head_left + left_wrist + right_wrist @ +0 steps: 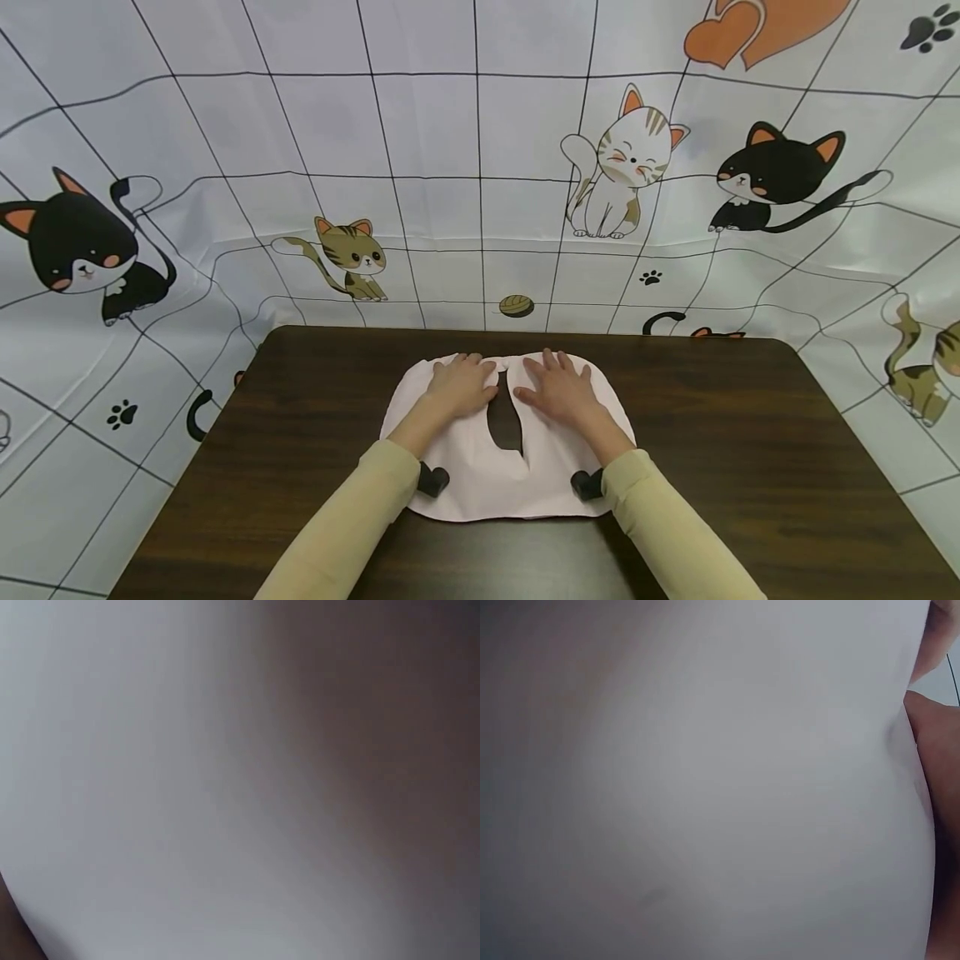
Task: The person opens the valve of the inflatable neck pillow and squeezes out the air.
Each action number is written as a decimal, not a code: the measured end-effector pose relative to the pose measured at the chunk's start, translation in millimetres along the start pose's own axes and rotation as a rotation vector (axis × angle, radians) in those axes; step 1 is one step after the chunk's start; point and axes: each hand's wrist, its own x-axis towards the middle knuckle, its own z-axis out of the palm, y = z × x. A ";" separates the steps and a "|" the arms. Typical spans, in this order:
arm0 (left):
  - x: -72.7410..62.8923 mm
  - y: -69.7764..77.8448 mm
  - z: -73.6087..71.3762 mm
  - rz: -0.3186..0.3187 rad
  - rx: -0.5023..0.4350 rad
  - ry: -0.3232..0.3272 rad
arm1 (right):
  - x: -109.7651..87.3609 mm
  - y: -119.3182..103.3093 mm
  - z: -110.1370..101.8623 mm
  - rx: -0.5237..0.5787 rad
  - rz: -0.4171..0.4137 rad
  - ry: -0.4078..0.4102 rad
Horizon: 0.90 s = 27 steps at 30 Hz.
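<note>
A pale pink cloth piece [487, 492], shaped like a bib, lies spread on the table. A teardrop-shaped opening runs from its upper middle, and dark wood shows through it. My left hand [459, 387] rests on the upper left part with its fingers spread. On the upper right part lies my right hand [561, 390], fingers also spread, its thumb pointing towards the opening. Pale, blurred cloth [112, 780] fills much of the left wrist view. In the right wrist view the cloth [780, 787] hides most of the hand.
The dark wooden table [750, 467] extends to both sides of the cloth. Behind it hangs a white curtain [435, 125] with a line grid and cartoon cats. A dark heart-shaped piece [433, 481] shows beside the left cuff, another dark piece [587, 485] beside the right.
</note>
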 end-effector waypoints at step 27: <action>-34.3 -9.9 -9.6 -0.123 -0.119 0.045 | -27.6 0.9 -4.3 -0.006 0.028 0.012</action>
